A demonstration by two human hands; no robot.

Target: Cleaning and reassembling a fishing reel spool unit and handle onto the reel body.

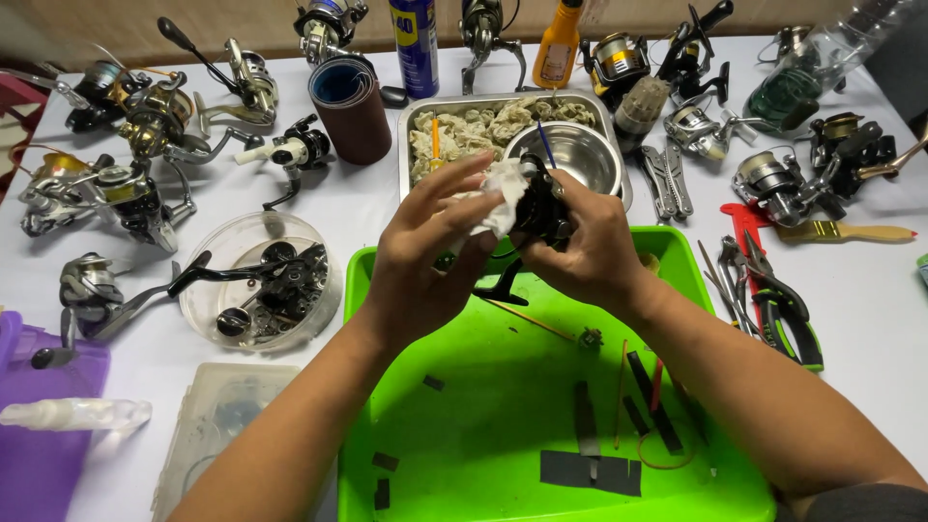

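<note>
Over the green tray (406, 290) on the table, the left hand (425, 256) presses a white cloth (498, 193) on the black fishing reel (541, 208) gripped closed in the right hand (590, 251), wiping seemingly unfinished

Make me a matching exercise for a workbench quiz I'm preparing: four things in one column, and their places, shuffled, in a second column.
Things:
1. white cloth
2. steel bowl
3. pliers
4. dark reel part

Places:
A. on the table, right of the green tray
B. held in the right hand
C. in the metal tray beside the rags
D. pinched in the left hand

Pairs: 1-D, 2-C, 3-A, 4-B
</note>
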